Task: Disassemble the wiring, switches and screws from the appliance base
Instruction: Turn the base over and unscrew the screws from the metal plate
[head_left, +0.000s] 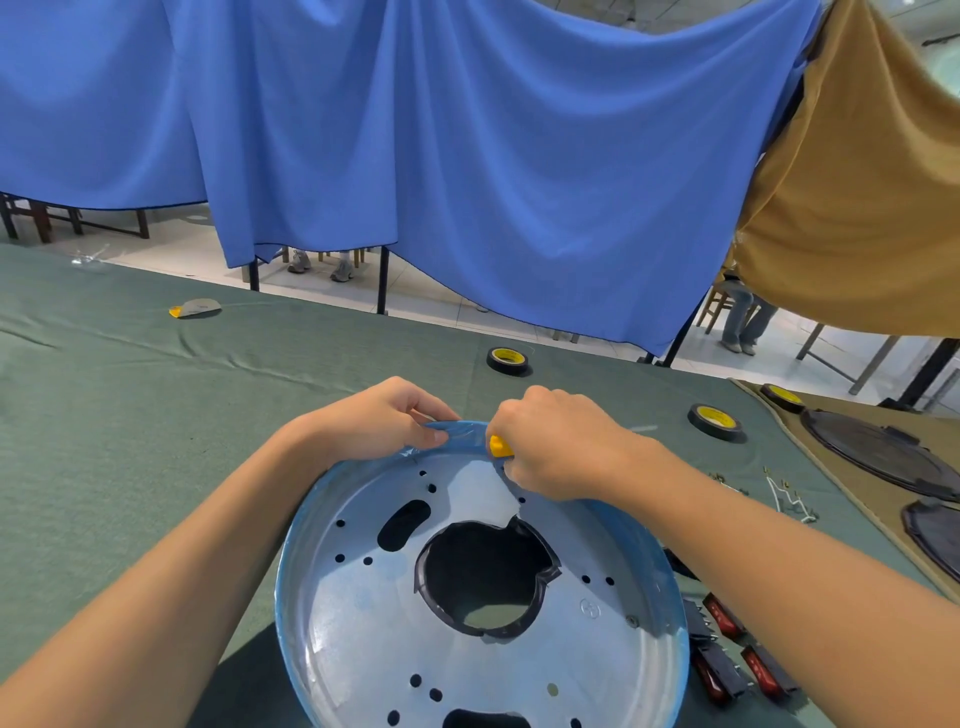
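Note:
The round metal appliance base (363, 613) with a blue rim lies tilted on the green table in front of me, its inside showing several holes and a large central opening. My left hand (387, 421) grips the far rim, thumb inside. Beside it, my right hand (556, 441) is curled round a yellow-handled tool (500, 447) at the rim; the tool's tip is hidden. A single screw (632, 620) sits in the base near its right wall. Red rocker switches (727, 670) lie on the table to the right of the base.
Three black tape rolls with yellow cores lie beyond: one (508, 360), one (716, 421), one (782, 397). Loose white wires and small screws (784, 496) lie right. Dark round covers (883, 452) rest on a tan mat. A grey and yellow scrap (195, 308) lies far left.

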